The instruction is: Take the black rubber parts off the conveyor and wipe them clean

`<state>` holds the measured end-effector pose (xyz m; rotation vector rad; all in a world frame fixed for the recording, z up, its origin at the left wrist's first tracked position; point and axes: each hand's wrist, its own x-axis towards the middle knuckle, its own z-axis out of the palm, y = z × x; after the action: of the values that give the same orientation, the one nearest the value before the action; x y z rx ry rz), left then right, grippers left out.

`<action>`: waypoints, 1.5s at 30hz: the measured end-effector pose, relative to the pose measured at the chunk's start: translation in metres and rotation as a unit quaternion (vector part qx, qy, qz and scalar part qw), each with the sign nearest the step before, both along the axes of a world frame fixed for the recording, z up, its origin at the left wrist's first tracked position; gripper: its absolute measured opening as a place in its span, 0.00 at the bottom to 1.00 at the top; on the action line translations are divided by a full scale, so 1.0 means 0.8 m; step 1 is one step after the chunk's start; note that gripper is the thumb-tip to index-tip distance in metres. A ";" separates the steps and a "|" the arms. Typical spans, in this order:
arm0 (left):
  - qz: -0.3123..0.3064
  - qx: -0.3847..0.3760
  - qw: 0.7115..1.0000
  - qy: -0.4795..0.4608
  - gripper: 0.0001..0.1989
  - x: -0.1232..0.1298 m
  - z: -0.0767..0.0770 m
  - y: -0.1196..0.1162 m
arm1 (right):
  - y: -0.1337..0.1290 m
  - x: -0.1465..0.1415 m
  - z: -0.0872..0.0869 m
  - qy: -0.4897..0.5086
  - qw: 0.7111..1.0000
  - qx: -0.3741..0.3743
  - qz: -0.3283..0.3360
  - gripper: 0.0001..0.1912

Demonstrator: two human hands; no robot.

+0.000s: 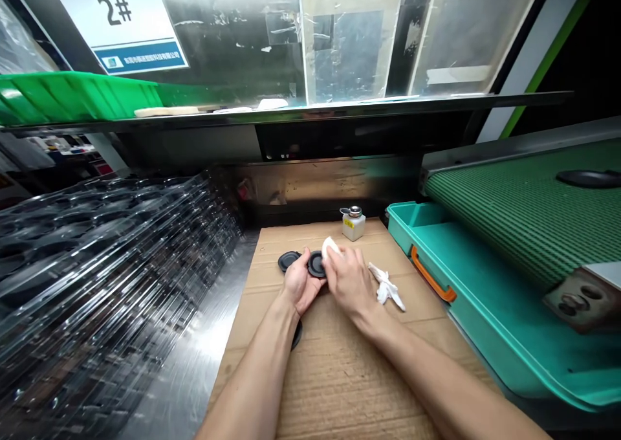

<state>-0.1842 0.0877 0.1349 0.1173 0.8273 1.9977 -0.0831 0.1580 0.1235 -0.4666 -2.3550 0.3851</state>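
Held in my left hand [301, 283] is a round black part [316, 264] with a raised rim, its face turned up toward me. My right hand [350, 281] pinches a folded white cloth [330, 244] right at the edge of that part. Just left of my fingers, another black round part [288, 261] lies on the cardboard sheet [349, 375]. A further black piece [297, 334] is partly hidden by my left forearm. To the right of my right hand lies a crumpled white wipe [387, 287]. Behind it stands a small white pump bottle [354, 224] with a metal top and yellow label.
Stacked clear plastic trays [107, 285] fill the left side. At right, a teal bin [490, 297] with an orange handle [431, 275] sits below a green conveyor belt [524, 187], which carries a black part [589, 178]. A shelf above holds a green basket [77, 97].
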 end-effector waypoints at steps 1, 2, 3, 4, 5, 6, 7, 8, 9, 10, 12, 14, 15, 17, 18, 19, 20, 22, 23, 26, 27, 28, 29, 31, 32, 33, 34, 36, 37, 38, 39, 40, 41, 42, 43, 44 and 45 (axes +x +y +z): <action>-0.011 0.003 1.000 -0.008 0.17 -0.001 0.000 0.000 | -0.001 0.002 -0.001 -0.001 1.000 -0.014 0.018 0.19; -0.020 0.008 1.000 -0.014 0.17 -0.002 0.000 0.000 | -0.001 0.004 -0.001 -0.001 0.999 -0.035 0.033 0.21; -0.025 0.016 0.999 -0.018 0.17 -0.002 0.001 0.000 | 0.000 0.007 -0.001 0.000 0.997 -0.064 0.038 0.23; -0.026 0.023 0.999 -0.019 0.18 -0.003 0.001 0.000 | 0.002 0.010 0.001 0.002 0.995 -0.097 0.033 0.25; -0.023 0.029 0.999 -0.017 0.18 -0.003 0.001 0.001 | 0.005 0.013 0.003 0.002 0.992 -0.127 0.024 0.26; -0.019 0.031 0.999 -0.014 0.18 -0.003 0.001 0.001 | 0.008 0.016 0.005 0.000 0.989 -0.149 0.020 0.26; -0.018 0.030 0.999 -0.011 0.18 -0.002 0.001 0.001 | 0.012 0.019 0.008 -0.005 0.987 -0.160 0.023 0.26; -0.021 0.028 0.999 -0.011 0.18 -0.002 0.001 0.001 | 0.015 0.021 0.010 -0.013 0.986 -0.163 0.030 0.26; -0.025 0.027 0.999 -0.011 0.18 -0.002 0.000 0.001 | 0.016 0.022 0.013 -0.021 0.985 -0.164 0.038 0.25; -0.032 0.027 0.999 -0.011 0.18 -0.001 -0.001 0.001 | 0.017 0.023 0.014 -0.028 0.985 -0.164 0.044 0.23; -0.043 0.031 0.999 -0.006 0.18 0.002 -0.003 0.002 | 0.015 0.021 0.017 -0.040 0.985 -0.156 0.056 0.19; -0.048 0.034 0.998 0.009 0.18 0.006 -0.005 0.004 | 0.013 0.018 0.019 -0.046 0.988 -0.140 0.054 0.17; -0.046 0.035 0.998 0.019 0.18 0.007 -0.005 0.005 | 0.012 0.017 0.020 -0.044 0.989 -0.135 0.045 0.17; -0.034 0.029 0.998 0.039 0.17 0.010 -0.004 0.006 | 0.013 0.015 0.022 -0.036 0.988 -0.141 0.041 0.17; -0.032 0.022 0.998 0.044 0.17 0.010 -0.003 0.006 | 0.015 0.016 0.022 -0.033 0.986 -0.154 0.058 0.16; -0.031 0.012 0.998 0.048 0.17 0.011 -0.001 0.006 | 0.017 0.017 0.023 -0.027 0.981 -0.172 0.086 0.15; -0.031 0.003 0.998 0.050 0.17 0.012 0.000 0.006 | 0.020 0.017 0.022 -0.019 0.975 -0.192 0.114 0.14; -0.034 -0.003 0.998 0.059 0.17 0.014 0.001 0.007 | 0.025 0.019 0.020 0.005 0.963 -0.231 0.138 0.13; -0.033 0.000 0.997 0.065 0.17 0.015 0.001 0.008 | 0.027 0.019 0.019 0.021 0.961 -0.243 0.129 0.13; -0.023 -0.005 0.996 0.087 0.16 0.018 0.000 0.009 | 0.033 0.019 0.017 0.018 0.958 -0.255 0.128 0.14; -0.018 -0.018 0.995 0.093 0.16 0.019 -0.001 0.009 | 0.036 0.020 0.016 -0.005 0.955 -0.257 0.148 0.13; -0.012 -0.032 0.995 0.096 0.15 0.019 -0.001 0.009 | 0.039 0.021 0.016 -0.035 0.950 -0.258 0.171 0.13; -0.006 -0.045 0.994 0.098 0.14 0.018 -0.001 0.008 | 0.042 0.022 0.016 -0.065 0.946 -0.256 0.187 0.13; 0.008 -0.064 0.992 0.104 0.14 0.018 -0.002 0.007 | 0.050 0.024 0.018 -0.092 0.952 -0.235 0.172 0.12; 0.010 -0.068 0.992 0.108 0.15 0.018 -0.003 0.007 | 0.053 0.025 0.019 -0.083 0.962 -0.218 0.141 0.13; 0.008 -0.069 0.992 0.109 0.15 0.017 -0.003 0.008 | 0.055 0.025 0.020 -0.063 0.972 -0.200 0.102 0.13; 0.007 -0.068 0.992 0.109 0.15 0.017 -0.005 0.009 | 0.055 0.024 0.021 -0.042 0.979 -0.185 0.070 0.14; 0.010 -0.062 0.994 0.094 0.15 0.016 -0.006 0.011 | 0.052 0.023 0.023 -0.027 0.984 -0.160 0.067 0.15; 0.012 -0.059 0.995 0.080 0.15 0.015 -0.007 0.012 | 0.049 0.023 0.023 -0.036 0.984 -0.151 0.086 0.15; 0.016 -0.057 0.996 0.067 0.15 0.014 -0.006 0.012 | 0.045 0.022 0.023 -0.051 0.983 -0.144 0.100 0.14; 0.016 -0.055 0.997 0.057 0.16 0.014 -0.006 0.012 | 0.041 0.022 0.023 -0.064 0.984 -0.137 0.091 0.14; 0.012 -0.052 0.997 0.049 0.17 0.014 -0.004 0.012 | 0.038 0.021 0.022 -0.073 0.987 -0.129 0.059 0.15; 0.006 -0.049 0.998 0.044 0.17 0.014 -0.003 0.012 | 0.034 0.021 0.021 -0.077 0.990 -0.117 0.013 0.16; 0.002 -0.046 0.998 0.040 0.18 0.015 -0.002 0.012 | 0.031 0.019 0.019 -0.079 0.992 -0.098 -0.026 0.17; -0.001 -0.043 0.998 0.037 0.18 0.016 -0.001 0.012 | 0.028 0.018 0.018 -0.081 0.993 -0.075 -0.048 0.18; -0.002 -0.041 0.999 0.032 0.17 0.016 0.000 0.013 | 0.025 0.016 0.018 -0.086 0.994 -0.050 -0.052 0.18; 0.001 -0.042 0.999 0.028 0.17 0.017 -0.001 0.013 | 0.023 0.014 0.018 -0.095 0.994 -0.030 -0.051 0.18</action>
<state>-0.1705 0.0981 0.1344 0.1237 0.9463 1.9650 -0.0722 0.1761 0.1375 -0.6764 -2.4959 0.3789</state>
